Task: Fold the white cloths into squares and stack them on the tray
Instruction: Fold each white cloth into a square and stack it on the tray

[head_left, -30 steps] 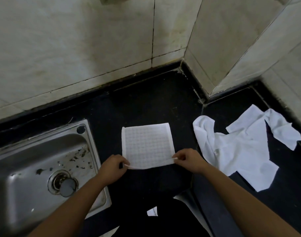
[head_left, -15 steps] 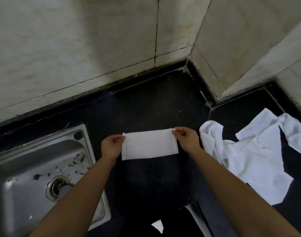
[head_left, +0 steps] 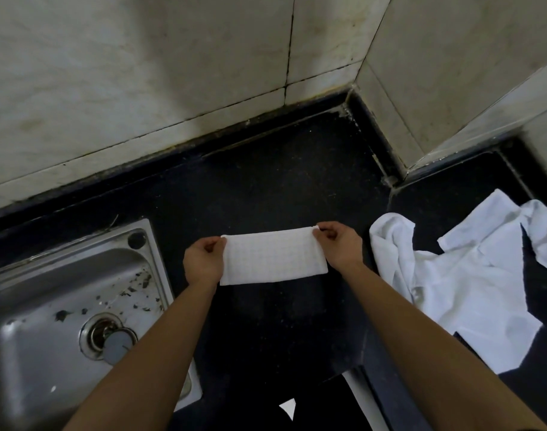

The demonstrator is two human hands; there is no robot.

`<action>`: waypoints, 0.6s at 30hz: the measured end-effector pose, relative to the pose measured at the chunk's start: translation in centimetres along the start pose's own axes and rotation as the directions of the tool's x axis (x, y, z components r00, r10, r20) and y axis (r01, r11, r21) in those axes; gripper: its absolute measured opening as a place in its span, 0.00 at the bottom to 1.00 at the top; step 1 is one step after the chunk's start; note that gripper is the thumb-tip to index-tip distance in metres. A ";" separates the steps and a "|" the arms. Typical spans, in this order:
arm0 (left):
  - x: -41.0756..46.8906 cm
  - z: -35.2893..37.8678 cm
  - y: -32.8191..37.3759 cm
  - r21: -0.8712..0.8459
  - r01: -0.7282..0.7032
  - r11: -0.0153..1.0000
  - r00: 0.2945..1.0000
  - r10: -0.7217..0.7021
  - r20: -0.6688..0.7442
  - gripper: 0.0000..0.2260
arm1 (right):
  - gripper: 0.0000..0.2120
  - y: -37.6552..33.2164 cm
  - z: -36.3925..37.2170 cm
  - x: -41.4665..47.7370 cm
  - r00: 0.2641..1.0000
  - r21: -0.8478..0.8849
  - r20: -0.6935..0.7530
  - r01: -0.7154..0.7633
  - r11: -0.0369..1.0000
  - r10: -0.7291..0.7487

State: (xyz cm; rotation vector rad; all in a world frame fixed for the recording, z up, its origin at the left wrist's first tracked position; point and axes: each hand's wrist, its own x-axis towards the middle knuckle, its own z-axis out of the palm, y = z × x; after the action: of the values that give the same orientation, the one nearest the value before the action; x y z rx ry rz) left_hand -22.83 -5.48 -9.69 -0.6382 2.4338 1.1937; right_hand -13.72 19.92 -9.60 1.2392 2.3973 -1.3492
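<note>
A white waffle-textured cloth [head_left: 272,258] lies on the black counter [head_left: 266,188], folded in half into a wide rectangle. My left hand [head_left: 202,264] pinches its far left corner. My right hand [head_left: 339,245] pinches its far right corner. A heap of unfolded white cloths [head_left: 471,275] lies crumpled on the counter to the right. No tray is in view.
A steel sink [head_left: 63,312] with a drain and dark specks is set into the counter at the left. Tiled walls [head_left: 172,73] close the back and form a corner at the right. The counter's front edge runs below my arms.
Both hands lifted the cloth's near edge and carried it over to the far edge, folding the square into a rectangle. In the last half second little moved.
</note>
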 end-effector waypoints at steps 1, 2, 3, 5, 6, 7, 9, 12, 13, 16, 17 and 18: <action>-0.1 0.1 -0.1 0.027 -0.013 1.000 1.000 0.014 -0.014 0.09 | 0.10 0.1 0.1 0.0 1.000 -0.006 -0.002 0.004 1.000 -0.004; -0.2 0.1 -0.1 0.058 -0.025 0.998 0.999 0.027 -0.029 0.10 | 0.09 0.1 0.1 -0.1 1.000 -0.009 -0.004 0.009 1.000 -0.009; -0.3 0.0 0.0 0.087 -0.030 0.996 0.999 0.034 -0.039 0.10 | 0.09 0.0 0.1 -0.2 1.000 -0.016 -0.003 0.013 1.000 -0.013; -0.3 -0.1 0.2 0.117 -0.029 0.993 0.999 0.033 -0.037 0.12 | 0.09 -0.1 0.0 -0.2 1.000 -0.022 0.004 0.011 1.000 -0.011; -0.4 -0.2 0.2 0.117 -0.028 0.993 0.999 0.032 -0.026 0.13 | 0.11 -0.2 -0.1 -0.2 1.000 -0.011 0.005 0.005 1.000 -0.005; -0.5 -0.4 0.2 0.109 -0.033 0.994 0.999 0.034 -0.008 0.14 | 0.14 -0.2 -0.3 -0.5 1.000 0.013 0.002 -0.007 1.000 0.007; -1.0 -1.0 -0.3 0.081 -0.052 0.995 0.998 0.051 0.022 0.17 | 0.18 -0.2 -0.8 -1.3 0.999 0.084 -0.018 -0.049 0.995 0.051; -2.4 -2.1 -2.3 0.090 -0.070 0.994 0.997 0.067 0.036 0.20 | 0.17 0.8 -1.8 -3.9 0.996 0.119 -0.003 -0.085 0.989 0.086; -3.0 -2.4 -3.2 0.101 -0.088 0.991 0.996 0.084 0.042 0.19 | 0.15 1.4 -2.0 -4.8 0.997 0.112 0.026 -0.080 0.990 0.077; -4.6 -2.6 -5.3 0.119 -0.181 0.976 0.981 0.171 0.089 0.15 | 0.09 3.2 -2.0 -7.1 0.993 0.052 0.115 -0.039 0.998 0.033; -5.0 -2.7 -5.7 0.121 -0.223 0.967 0.972 0.211 0.104 0.13 | 0.09 3.6 -1.9 -7.5 0.992 0.021 0.127 -0.017 1.000 0.014; -5.2 -2.7 -6.0 0.135 -0.262 0.956 0.962 0.247 0.118 0.11 | 0.09 3.8 -1.7 -7.6 0.992 -0.010 0.124 0.003 1.000 -0.001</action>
State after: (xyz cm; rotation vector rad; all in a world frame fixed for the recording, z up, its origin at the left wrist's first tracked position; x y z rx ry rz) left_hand -15.53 -9.70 -9.43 -0.2190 2.5458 1.0913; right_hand -5.54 17.69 -7.56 1.1157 2.3187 -1.3698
